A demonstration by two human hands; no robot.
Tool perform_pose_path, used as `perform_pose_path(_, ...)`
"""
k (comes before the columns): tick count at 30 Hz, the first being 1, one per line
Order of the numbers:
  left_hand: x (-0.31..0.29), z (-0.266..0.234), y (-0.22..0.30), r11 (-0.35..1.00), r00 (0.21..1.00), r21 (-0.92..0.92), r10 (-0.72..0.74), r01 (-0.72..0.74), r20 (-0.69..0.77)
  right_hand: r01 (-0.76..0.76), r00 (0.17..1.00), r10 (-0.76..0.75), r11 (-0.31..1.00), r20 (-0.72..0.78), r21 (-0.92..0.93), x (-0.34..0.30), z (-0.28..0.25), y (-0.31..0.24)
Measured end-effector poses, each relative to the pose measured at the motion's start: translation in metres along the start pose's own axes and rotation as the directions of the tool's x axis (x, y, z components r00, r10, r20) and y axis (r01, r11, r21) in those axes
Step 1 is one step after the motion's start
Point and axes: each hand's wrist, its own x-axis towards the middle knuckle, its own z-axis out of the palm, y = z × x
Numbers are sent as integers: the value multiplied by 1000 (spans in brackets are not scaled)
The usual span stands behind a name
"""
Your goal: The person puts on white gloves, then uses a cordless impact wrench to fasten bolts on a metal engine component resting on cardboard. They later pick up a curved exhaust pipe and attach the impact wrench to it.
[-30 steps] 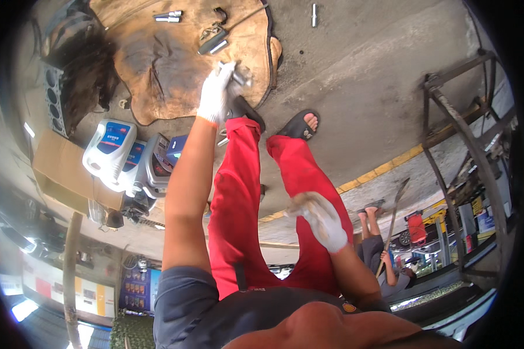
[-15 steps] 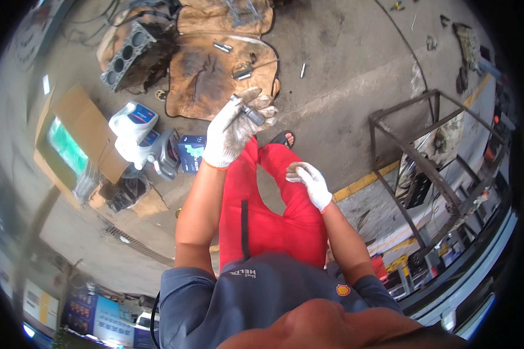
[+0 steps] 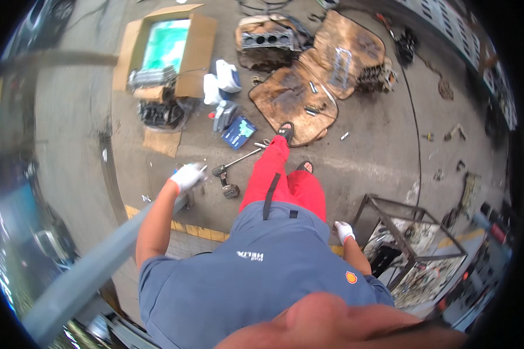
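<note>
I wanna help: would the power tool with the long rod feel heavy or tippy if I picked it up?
The power tool is probably heavy for its size, given its chunky battery. The long, straight metal rod looks stiff and may make it nose-heavy.

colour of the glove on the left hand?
White. The left glove shows in the head view, slightly blurred toward the fingers.

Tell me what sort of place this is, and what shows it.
It looks like a vehicle repair workshop: a bare engine block stands apart from any vehicle, a cordless power tool lies on the floor, and white jugs are grouped nearby.
</note>
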Motion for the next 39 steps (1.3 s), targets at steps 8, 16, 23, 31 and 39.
perform_pose_path(8, -48, 169, -273, 359, 938, -922, -248, -144, -243, 255, 967, -254, 965, 24, -68, -41, -41, -114)
perform_pose_path(16, 55, 278, -324, 596, 952, -787, -121, -158, -282, 306, 762, -645, 435, -56, -847, -33, 40, -211)
perform_pose_path(23, 29, 228, -308, 450, 964, -854, 79, -261, -253, 414, 656, -715, 74, 241, -907, 2, 272, -274)
perform_pose_path(31, 117, 261, -374, 691, 921, -660, 20, -294, -389, 432, 879, -372, 354, 298, -830, 93, 477, -234)
perform_pose_path(39, 261, 300, -494, 593, 885, -749, -126, -295, -448, 353, 924, -274, 338, 268, -872, 241, 680, -101)
